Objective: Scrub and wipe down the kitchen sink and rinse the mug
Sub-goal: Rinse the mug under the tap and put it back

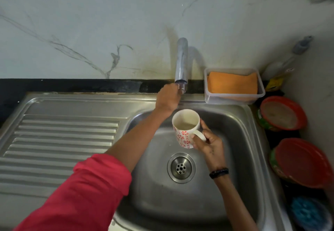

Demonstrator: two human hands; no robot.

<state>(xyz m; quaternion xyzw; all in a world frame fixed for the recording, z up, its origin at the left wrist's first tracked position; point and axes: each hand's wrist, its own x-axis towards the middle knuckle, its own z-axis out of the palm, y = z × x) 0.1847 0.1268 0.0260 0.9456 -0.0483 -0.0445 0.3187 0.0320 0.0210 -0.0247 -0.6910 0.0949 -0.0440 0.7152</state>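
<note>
A white mug (pixel 184 131) with red flower prints is held upright over the steel sink basin (pixel 235 140), with some water inside. My right hand (pixel 207 143) grips it by the handle and side. The chrome faucet (pixel 181 60) curves out from the back rim, and its spout ends just above the mug. My left hand (pixel 168 97) reaches up to the faucet's base, fingers curled around the tap handle there, which is mostly hidden by the hand. The drain (pixel 181 167) lies below the mug.
A ribbed drainboard (pixel 59 140) stretches to the left. At the back right is a clear plastic box (pixel 260 93) holding an orange cloth (pixel 233 84). Two red-lidded containers (pixel 282 113) (pixel 300 162), a blue scrubber (pixel 305 212) and a dispenser bottle (pixel 300 48) line the right edge.
</note>
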